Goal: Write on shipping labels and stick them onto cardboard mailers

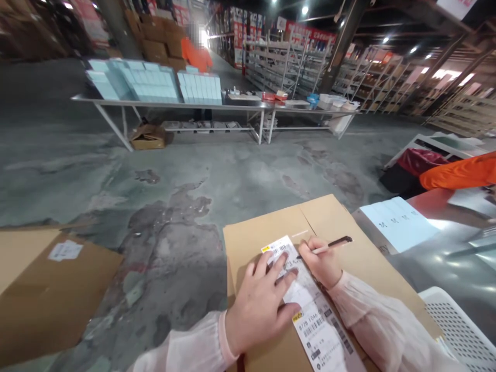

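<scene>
So on the near left there's an open cardboard box [50,299] with a white sticker [65,250] on its side. Further back, still left of middle, a long tabletop [244,105] carries rows of pale blue boxes [151,80], with a small brown carton [148,138] on the floor under it and a person in orange [197,57] standing behind. Near middle, the left hand [263,297] is spread, palm down, fingers fanned over the upper part of a long printed label sheet [313,305]. That sheet lies lengthwise on some brown cardboard [360,268], barcodes and a few handwritten marks showing. Just right of it, the right hand [321,261] is curled up, pinching a pen [335,242] by the upper edge of the sheet; can't tell if the tip's actually touching paper. Right of that, a white perforated basket [461,330] sits near, a light blue pack [399,222] lies beyond the cardboard on a shiny metal surface [457,258], and an orange sleeve [461,173] reaches in from the far right.
</scene>
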The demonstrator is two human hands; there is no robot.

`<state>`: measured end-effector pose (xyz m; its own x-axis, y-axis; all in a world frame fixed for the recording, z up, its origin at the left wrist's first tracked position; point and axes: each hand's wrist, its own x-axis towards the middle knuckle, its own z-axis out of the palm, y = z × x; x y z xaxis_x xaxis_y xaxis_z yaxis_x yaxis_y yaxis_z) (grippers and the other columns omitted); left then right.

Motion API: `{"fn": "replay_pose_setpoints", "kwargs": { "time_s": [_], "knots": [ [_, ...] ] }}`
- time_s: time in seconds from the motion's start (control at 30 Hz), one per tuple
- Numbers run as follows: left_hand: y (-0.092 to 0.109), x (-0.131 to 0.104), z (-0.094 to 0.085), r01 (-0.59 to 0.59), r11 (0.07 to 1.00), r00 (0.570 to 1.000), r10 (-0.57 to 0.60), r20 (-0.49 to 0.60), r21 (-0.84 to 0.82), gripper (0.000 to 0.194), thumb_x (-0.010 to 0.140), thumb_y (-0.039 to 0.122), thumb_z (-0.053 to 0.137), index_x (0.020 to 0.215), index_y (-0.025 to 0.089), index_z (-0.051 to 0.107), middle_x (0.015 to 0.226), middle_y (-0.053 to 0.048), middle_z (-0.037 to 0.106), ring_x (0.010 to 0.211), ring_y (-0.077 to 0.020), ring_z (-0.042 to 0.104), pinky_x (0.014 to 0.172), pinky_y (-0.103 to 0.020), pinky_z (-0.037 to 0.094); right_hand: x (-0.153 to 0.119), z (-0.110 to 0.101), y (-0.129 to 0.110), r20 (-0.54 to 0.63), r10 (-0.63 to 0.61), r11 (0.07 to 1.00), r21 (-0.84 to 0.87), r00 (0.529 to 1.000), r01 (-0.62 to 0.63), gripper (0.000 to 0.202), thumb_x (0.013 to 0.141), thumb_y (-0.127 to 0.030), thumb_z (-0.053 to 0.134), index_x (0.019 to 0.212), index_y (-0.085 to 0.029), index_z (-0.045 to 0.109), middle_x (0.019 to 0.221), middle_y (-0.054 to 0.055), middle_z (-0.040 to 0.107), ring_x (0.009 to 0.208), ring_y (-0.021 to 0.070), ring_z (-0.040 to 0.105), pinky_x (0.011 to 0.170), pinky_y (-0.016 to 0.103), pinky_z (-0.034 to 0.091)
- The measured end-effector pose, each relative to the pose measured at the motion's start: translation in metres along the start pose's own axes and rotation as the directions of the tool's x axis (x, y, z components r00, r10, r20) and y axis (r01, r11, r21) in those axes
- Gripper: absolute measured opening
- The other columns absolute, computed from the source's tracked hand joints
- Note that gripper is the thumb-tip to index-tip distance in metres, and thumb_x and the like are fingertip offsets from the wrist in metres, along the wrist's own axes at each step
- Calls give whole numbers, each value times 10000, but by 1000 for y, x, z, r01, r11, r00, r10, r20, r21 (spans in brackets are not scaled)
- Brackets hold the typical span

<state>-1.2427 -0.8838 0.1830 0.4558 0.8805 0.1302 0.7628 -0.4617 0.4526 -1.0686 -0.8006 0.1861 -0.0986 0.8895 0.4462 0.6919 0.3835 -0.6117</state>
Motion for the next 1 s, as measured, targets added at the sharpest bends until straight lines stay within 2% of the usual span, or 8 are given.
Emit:
{"fn": "replay_pose_setpoints", "kwargs": {
  "time_s": [0.13, 0.47, 0.83, 1.0],
  "knots": [
    [0, 2, 0, -4, 1000, 1000, 4, -3, 2, 540, 891, 595, 401, 1355, 325, 462, 1502, -20, 376, 1323, -355, 300, 993, -524, 318, 1, 0, 2, 8, -37, 999, 5, 999, 37, 393, 768, -261, 464, 504, -235, 174, 443, -70, 204, 402, 69, 237, 399, 241, 248],
    [0, 1, 0, -6, 1000, 1000, 6, -12, -8, 535, 892, 592, 402, 1343, 314, 481, 1495, -27, 388, 1314, -363, 303, 990, -525, 306, 0, 2, 7, 59, -11, 1000, -9, 998, 11, 398, 782, -271, 456, 516, -236, 162, 458, -69, 191, 417, 75, 244, 416, 248, 242],
    [2, 2, 0, 1, 1000, 1000, -1, 5, -9, 543, 889, 590, 409, 1352, 314, 473, 1501, -28, 380, 1315, -372, 299, 984, -533, 309, 2, -1, 0, 16, -10, 1000, 28, 1000, 10, 408, 793, -269, 456, 499, -235, 175, 445, -72, 195, 405, 70, 238, 410, 246, 233],
    [2, 1, 0, -1, 1000, 1000, 1, 6, -6, 546, 894, 598, 387, 1355, 315, 465, 1507, -24, 369, 1325, -367, 287, 990, -536, 308, 0, -2, 2, 19, -47, 999, -19, 999, 47, 393, 775, -250, 450, 506, -233, 165, 457, -67, 195, 413, 73, 230, 419, 253, 229]
  ]
}}
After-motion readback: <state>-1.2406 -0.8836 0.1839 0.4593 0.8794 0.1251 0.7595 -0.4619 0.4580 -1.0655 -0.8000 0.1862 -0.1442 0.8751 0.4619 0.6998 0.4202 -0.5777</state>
